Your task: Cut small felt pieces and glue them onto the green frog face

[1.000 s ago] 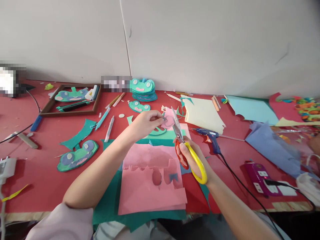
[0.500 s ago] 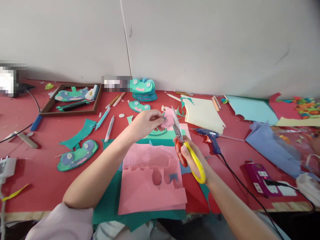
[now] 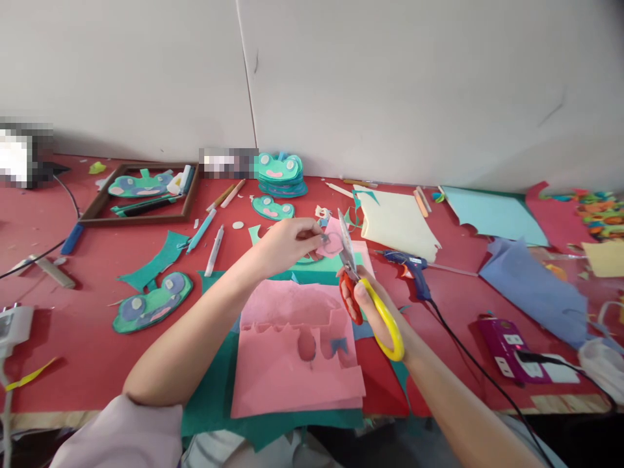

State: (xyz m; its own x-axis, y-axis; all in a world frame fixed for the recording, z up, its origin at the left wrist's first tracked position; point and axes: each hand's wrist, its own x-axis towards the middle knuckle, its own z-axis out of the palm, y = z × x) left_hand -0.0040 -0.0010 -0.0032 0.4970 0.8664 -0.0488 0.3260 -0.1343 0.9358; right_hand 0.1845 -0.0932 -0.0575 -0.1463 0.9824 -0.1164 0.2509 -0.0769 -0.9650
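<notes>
Between the fingertips of my left hand (image 3: 295, 244) is a small pink felt piece (image 3: 333, 244) with a round outline drawn on it. My right hand (image 3: 373, 305) grips scissors (image 3: 347, 244) with one red and one yellow handle. Their blades point up and away, right at the pink piece's right edge. Below both hands lies a larger pink felt sheet (image 3: 297, 383) with cut-out holes, on top of dark green felt (image 3: 209, 403). Mint and pink felt pieces lie under the held piece, partly hidden by my left hand.
Green frog-face felt shapes are stacked (image 3: 280, 174) by the wall, and another frog shape (image 3: 153, 302) lies at left. A wooden tray (image 3: 139, 221) holds markers. To the right are a glue gun (image 3: 409, 263), cream felt (image 3: 397, 224), blue felt (image 3: 531, 292) and a purple power strip (image 3: 509, 348).
The pink piece has turned and dropped slightly in my left fingers, which moved a little right and down. The scissor blades look closer together now.
</notes>
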